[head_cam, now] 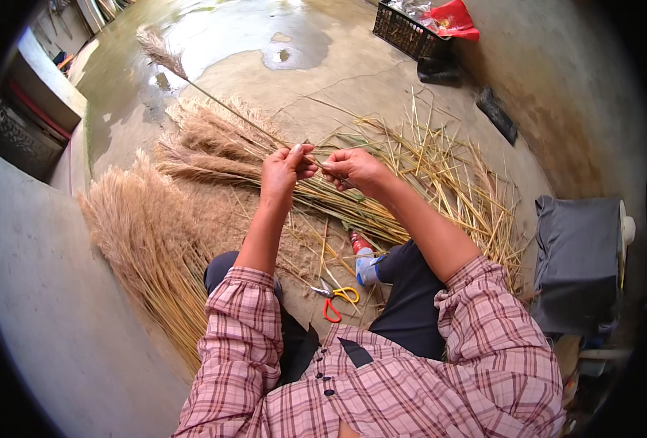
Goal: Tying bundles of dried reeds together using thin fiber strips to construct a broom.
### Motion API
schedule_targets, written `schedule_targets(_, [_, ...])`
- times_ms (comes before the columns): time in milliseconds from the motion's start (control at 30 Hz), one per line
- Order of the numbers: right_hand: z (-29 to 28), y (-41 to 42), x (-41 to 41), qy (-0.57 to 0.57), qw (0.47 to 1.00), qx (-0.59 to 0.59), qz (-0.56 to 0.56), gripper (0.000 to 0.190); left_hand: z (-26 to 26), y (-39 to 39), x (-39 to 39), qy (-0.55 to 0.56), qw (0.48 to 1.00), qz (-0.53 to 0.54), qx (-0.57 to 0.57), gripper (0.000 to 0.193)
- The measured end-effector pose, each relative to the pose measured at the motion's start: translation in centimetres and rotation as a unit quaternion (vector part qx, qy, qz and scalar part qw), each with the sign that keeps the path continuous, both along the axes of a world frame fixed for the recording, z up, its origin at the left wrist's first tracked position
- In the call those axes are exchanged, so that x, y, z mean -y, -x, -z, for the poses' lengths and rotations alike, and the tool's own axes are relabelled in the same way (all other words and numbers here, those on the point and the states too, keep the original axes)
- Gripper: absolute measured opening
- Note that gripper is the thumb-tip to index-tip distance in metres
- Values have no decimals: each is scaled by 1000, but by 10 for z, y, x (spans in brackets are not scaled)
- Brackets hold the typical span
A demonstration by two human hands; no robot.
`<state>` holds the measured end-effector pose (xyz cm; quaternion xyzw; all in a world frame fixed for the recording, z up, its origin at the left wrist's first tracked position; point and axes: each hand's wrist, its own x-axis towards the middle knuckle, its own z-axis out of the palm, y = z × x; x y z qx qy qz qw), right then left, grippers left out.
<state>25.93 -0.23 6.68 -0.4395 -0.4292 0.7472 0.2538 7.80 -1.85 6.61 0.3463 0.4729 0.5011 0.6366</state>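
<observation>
Between my two hands runs one long reed stalk (pixel 230 113), its feathery plume (pixel 162 52) pointing away to the upper left. My left hand (pixel 285 167) pinches the stalk with thumb and fingers. Just to the right, my right hand (pixel 356 171) grips the stalk's lower end. Beneath both hands a pile of plumed reeds (pixel 214 148) lies across the floor, plumes to the left and stems to the right. Scissors (pixel 335 298) with one yellow and one red handle rest partly open on the floor between my legs.
A second bundle of plumed reeds (pixel 148 235) lies along the wall (pixel 44 284) at left. Loose stalks and stripped straw (pixel 454 180) spread to the right. A cloth-covered object (pixel 578 257) stands at far right; a black plastic crate (pixel 408 30) sits at the back. Part of the floor is wet (pixel 236 33).
</observation>
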Motion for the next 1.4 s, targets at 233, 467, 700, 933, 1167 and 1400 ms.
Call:
schedule_targets(233, [30, -1, -10, 5, 990, -35, 139, 11, 7, -6, 2, -13, 1000, -7, 10, 23])
schedule_targets(467, [62, -111, -86, 96, 837, -256, 474, 16, 3, 24, -6, -66, 976, -206, -7, 21])
schedule_targets(700, [20, -125, -68, -142, 900, -22, 412, 50, 1, 35, -11, -49, 951, -305, -9, 24])
schedule_targets(933, [-24, -96, -20, -158, 915, 369, -32, 76, -2, 48, -12, -46, 951, -304, 3, 24])
schedule_targets(1167, [-13, -55, -11, -415, 845, 332, -62, 27, 4, 9, -4, -14, 986, -156, 53, 18])
schedule_targets(1400, [11, -13, -7, -96, 991, 93, -4, 21, 15, -18, 6, 33, 995, -70, 70, 20])
